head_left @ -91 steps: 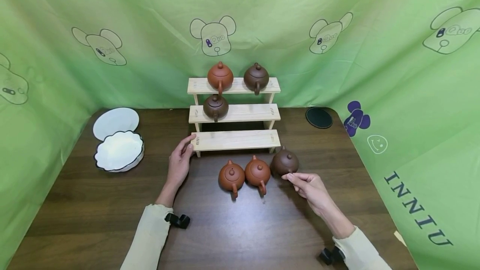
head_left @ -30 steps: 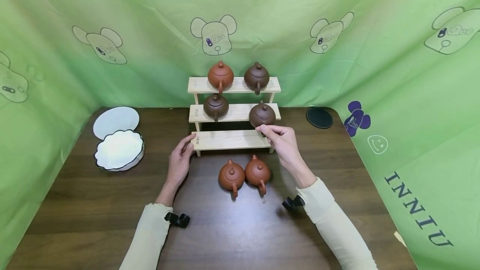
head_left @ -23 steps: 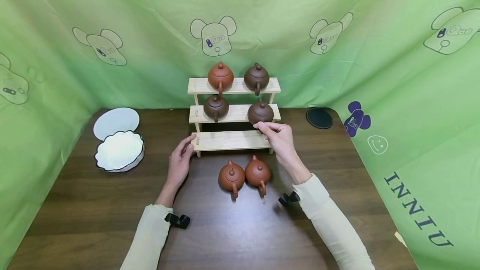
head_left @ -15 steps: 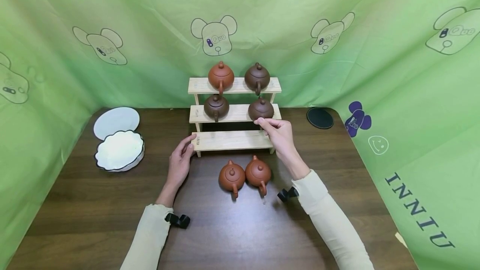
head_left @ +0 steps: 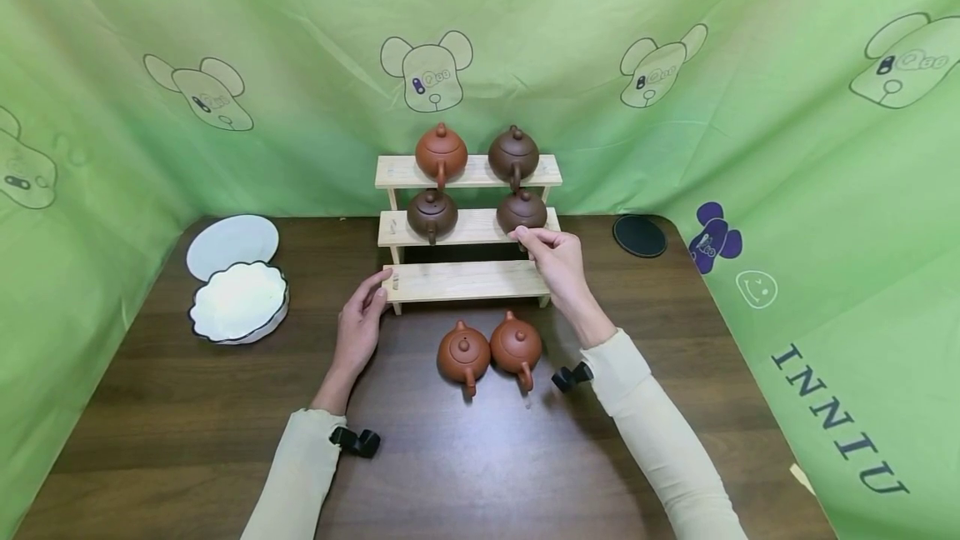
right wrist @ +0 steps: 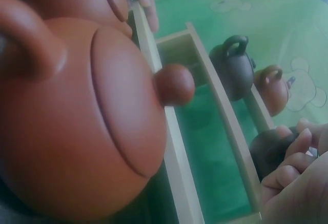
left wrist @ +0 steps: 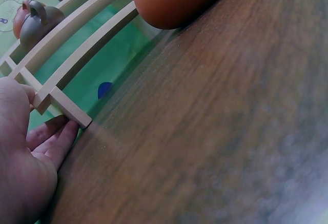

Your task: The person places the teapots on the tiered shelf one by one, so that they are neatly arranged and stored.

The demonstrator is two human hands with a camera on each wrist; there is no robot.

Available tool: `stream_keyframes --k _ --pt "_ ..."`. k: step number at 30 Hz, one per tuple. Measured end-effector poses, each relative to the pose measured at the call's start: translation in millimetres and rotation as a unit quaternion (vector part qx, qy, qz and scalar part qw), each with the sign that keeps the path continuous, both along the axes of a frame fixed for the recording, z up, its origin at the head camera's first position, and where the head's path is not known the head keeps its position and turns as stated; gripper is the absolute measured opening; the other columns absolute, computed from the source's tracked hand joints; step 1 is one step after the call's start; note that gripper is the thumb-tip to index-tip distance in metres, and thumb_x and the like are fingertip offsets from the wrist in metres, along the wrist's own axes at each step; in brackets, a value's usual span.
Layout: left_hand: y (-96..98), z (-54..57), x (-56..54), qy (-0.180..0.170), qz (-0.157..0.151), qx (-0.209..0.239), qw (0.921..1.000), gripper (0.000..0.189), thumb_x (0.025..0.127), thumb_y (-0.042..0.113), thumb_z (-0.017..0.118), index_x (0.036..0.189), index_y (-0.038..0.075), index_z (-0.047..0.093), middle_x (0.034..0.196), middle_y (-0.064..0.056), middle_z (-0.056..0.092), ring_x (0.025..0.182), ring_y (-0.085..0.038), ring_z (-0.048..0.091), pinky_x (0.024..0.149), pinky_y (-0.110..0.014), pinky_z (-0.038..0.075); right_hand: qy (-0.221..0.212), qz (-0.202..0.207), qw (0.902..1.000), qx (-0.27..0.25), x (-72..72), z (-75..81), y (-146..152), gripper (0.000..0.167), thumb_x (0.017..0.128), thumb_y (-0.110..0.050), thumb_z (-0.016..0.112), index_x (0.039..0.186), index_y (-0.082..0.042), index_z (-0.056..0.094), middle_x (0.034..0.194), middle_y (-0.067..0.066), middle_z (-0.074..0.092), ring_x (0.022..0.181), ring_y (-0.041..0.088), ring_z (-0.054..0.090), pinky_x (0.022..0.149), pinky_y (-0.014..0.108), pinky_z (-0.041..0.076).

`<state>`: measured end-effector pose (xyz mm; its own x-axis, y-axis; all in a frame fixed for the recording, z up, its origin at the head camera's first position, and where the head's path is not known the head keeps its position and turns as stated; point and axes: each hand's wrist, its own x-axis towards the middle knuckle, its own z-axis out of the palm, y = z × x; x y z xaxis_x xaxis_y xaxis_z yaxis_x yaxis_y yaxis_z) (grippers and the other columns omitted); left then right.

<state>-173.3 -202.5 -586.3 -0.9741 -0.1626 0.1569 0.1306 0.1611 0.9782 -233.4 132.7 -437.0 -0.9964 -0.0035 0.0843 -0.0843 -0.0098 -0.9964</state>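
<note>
My right hand (head_left: 562, 267) pinches the handle of a dark brown teapot (head_left: 522, 210) at the right of the middle shelf of a three-step wooden stand (head_left: 465, 280). In the right wrist view, curled fingers partly cover this teapot (right wrist: 264, 155). At the stand's lower left corner, my left hand (head_left: 357, 333) grips the end of the lowest shelf, thumb and fingers around the corner in the left wrist view. Another dark teapot (head_left: 432, 215) sits left on the middle shelf. On the top shelf stand a reddish teapot (head_left: 441, 153) and a dark one (head_left: 513, 153).
Two reddish-brown teapots (head_left: 462, 353) stand side by side on the wooden table (head_left: 435, 473), in front of the stand. To the left are a white plate (head_left: 232, 242) and a scalloped white bowl (head_left: 238, 302). A black round coaster (head_left: 639, 236) lies back right, before the green curtain.
The right hand has carried the dark teapot from the table up to the middle shelf's right end, then slightly farther back. The left hand has stayed at the stand's corner.
</note>
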Motion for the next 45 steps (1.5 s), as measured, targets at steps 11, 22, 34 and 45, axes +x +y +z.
stream_keyframes --k 11,22,34,45 --pt "0.2 -1.1 0.1 0.019 0.002 -0.005 0.9998 0.034 0.116 0.034 0.063 0.148 0.034 0.072 0.148 -0.003 0.071 0.119 -0.017 0.073 0.096 -0.022 0.062 -0.021 0.031 0.9988 -0.032 -1.0 -1.1 3 0.018 0.108 -0.019 0.076 0.099 -0.008 0.088 0.067 -0.006 0.058 0.055 0.002 0.039 0.048 0.016 0.024" --pt "4.5 3.1 0.8 0.023 0.009 0.014 0.9996 0.035 0.116 0.024 0.063 0.149 0.023 0.073 0.149 -0.009 0.07 0.118 -0.012 0.071 0.095 -0.02 0.061 -0.024 0.03 0.9989 -0.027 -1.3 -0.4 8 0.017 0.106 -0.016 0.078 0.093 -0.019 0.088 0.073 -0.006 0.062 0.06 0.003 0.046 0.049 0.015 0.028" --pt "4.0 4.7 2.6 0.024 0.012 0.009 0.9996 0.035 0.116 0.025 0.063 0.149 0.023 0.073 0.144 -0.01 0.073 0.117 -0.01 0.071 0.094 -0.019 0.06 -0.035 0.007 0.9987 -0.037 3.0 -1.0 21 0.005 0.1 -0.009 0.083 0.097 -0.007 0.086 0.071 -0.008 0.063 0.062 0.003 0.049 0.053 0.015 0.032" --pt "-0.4 -4.2 -1.4 0.008 0.005 0.001 1.0 0.034 0.116 0.031 0.063 0.149 0.032 0.072 0.144 -0.007 0.073 0.12 -0.016 0.072 0.096 -0.021 0.061 -0.044 -0.009 0.999 -0.001 19.6 -8.1 43 0.009 0.102 -0.015 0.083 0.097 -0.009 0.086 0.063 -0.007 0.056 0.049 0.002 0.034 0.047 0.018 0.023"
